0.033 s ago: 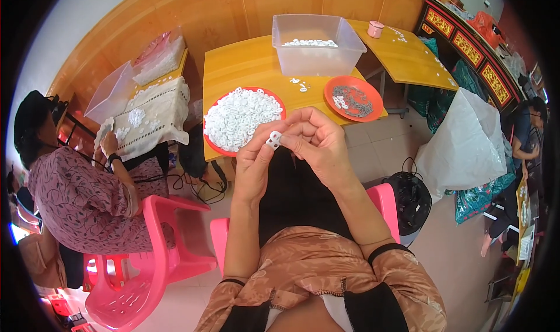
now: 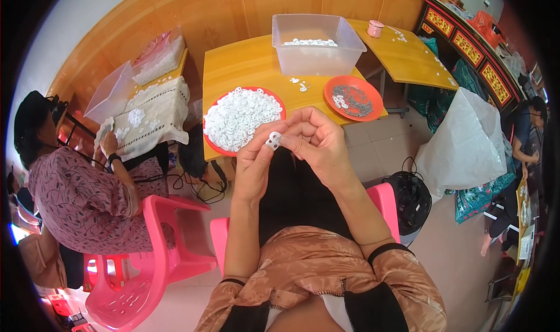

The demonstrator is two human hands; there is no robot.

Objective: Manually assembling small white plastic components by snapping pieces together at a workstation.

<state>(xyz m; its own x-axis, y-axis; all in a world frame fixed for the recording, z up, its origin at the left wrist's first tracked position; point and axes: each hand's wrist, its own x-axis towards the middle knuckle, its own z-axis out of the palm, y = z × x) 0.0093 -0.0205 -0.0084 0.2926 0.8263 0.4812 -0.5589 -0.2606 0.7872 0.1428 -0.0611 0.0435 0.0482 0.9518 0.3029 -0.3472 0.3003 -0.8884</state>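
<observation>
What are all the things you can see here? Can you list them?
small white plastic piece: one, white, pinched between both hands
red plate of white pieces: one, red, near table edge
red plate of grey metal bits: one, red, table's right side
clear tub: one, see-through, back of table
wooden table: one, yellow-brown, ahead
pink cup: one, second table
pink chair: one, left
co-worker: one, patterned top, left
white bag: one, right
left hand: one
right hand: one

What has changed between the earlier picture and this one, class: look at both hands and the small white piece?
Nothing visibly changed. The left hand and right hand pinch the small white piece between them as before, in front of the red plate of white pieces on the yellow table.
</observation>
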